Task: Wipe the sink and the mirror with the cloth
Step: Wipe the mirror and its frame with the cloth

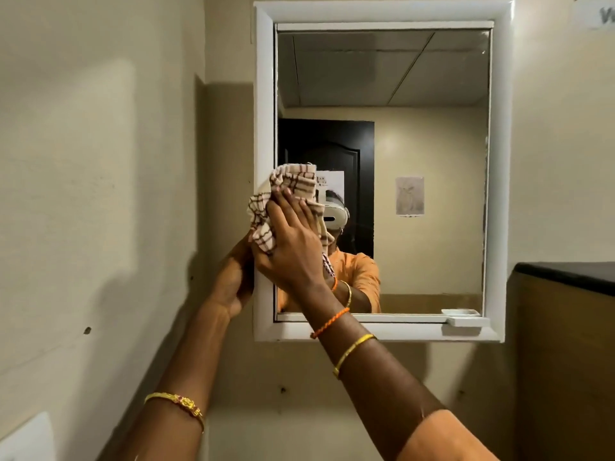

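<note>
A white-framed mirror (416,94) hangs on the beige wall ahead of me. A bunched beige cloth with brown checks (293,184) is pressed against the mirror's left edge, about halfway up. My right hand (293,241) lies flat over the cloth with its fingers spread upward on it. My left hand (238,277) is just left of the frame and below the cloth, gripping its lower end and touching the frame's side. The sink is out of view.
A small white tray (466,319) sits on the mirror's bottom ledge at the right. A dark-topped wooden cabinet (565,327) stands at the right. A white panel (26,440) shows at the lower left corner.
</note>
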`<act>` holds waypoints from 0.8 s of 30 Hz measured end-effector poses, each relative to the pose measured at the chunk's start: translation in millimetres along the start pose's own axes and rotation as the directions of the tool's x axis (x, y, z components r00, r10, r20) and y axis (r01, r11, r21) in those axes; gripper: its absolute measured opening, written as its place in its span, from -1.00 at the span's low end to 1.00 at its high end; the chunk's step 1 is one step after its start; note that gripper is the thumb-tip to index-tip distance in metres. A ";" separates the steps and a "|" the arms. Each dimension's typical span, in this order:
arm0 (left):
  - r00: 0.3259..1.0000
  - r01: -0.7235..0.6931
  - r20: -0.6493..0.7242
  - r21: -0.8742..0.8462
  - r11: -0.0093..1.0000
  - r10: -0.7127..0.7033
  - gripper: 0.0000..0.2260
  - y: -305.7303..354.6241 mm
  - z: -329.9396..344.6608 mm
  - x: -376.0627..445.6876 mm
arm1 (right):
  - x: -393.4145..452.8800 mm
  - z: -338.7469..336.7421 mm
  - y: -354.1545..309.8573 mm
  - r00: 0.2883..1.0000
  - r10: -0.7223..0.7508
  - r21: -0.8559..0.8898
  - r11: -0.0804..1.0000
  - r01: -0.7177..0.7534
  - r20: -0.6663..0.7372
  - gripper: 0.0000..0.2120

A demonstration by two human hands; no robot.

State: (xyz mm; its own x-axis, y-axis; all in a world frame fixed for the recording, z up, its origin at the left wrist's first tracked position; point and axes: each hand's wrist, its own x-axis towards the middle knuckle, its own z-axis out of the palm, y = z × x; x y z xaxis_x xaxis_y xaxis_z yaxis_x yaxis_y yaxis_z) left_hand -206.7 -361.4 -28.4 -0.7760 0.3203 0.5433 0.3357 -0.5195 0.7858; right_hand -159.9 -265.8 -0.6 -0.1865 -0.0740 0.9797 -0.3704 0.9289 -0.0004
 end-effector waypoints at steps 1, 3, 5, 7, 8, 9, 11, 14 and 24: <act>1.000 -0.015 -0.018 0.008 1.000 0.015 -0.76 -0.2 0.4 0.1 | -0.1 -0.5 1.4 1.000 -0.011 -0.021 1.000 0.011 0.000 -0.38; 0.998 -0.039 -0.048 0.021 0.999 0.040 -0.74 -1.1 -0.6 0.1 | -4.1 -6.9 10.1 0.999 -0.041 -0.068 0.997 0.041 -0.007 -0.39; 0.996 -0.043 -0.072 0.032 0.999 0.045 -0.72 -3.5 -2.4 0.5 | -7.2 -21.6 27.6 0.999 -0.037 -0.105 0.994 0.033 -0.040 -0.43; 0.992 -0.046 -0.111 0.062 0.997 0.053 -0.67 -5.8 -2.9 1.2 | -8.5 -46.5 53.3 0.993 0.012 -0.121 0.992 -0.026 -0.118 -0.47; 0.991 -0.052 -0.121 0.084 0.995 0.062 -0.64 -6.8 -2.4 1.1 | -8.8 -61.2 68.6 0.985 0.043 -0.118 0.991 -0.064 -0.168 -0.49; 0.990 -0.059 -0.122 0.103 0.993 0.071 -0.61 -7.7 -1.0 -0.2 | -9.6 -76.2 84.4 0.973 0.072 -0.117 0.988 -0.099 -0.218 -0.51; 0.986 -0.080 -0.139 0.123 0.989 0.097 -0.61 -9.6 3.2 -2.0 | -11.7 -100.3 108.7 0.950 0.119 -0.123 0.979 -0.160 -0.289 -0.52; 0.962 -0.132 -0.216 0.157 0.979 0.164 -0.61 -14.9 9.7 -3.6 | -10.8 -105.5 113.1 0.928 0.211 -0.072 0.967 -0.244 -0.308 -0.52; 0.871 -0.356 -0.327 0.092 0.930 0.366 -0.71 -31.4 30.8 0.0 | -5.3 -2.6 8.1 0.996 -0.090 -0.051 0.995 0.089 -0.023 -0.47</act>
State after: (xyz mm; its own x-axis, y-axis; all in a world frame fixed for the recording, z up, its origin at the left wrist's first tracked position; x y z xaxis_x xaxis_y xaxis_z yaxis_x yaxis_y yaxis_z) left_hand -200.8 -320.6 -43.9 -0.7278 -0.1700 0.6643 0.6376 -0.5244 0.5643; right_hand -159.5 -257.0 -5.3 -0.1312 -0.1492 0.9801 -0.3385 0.9359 0.0972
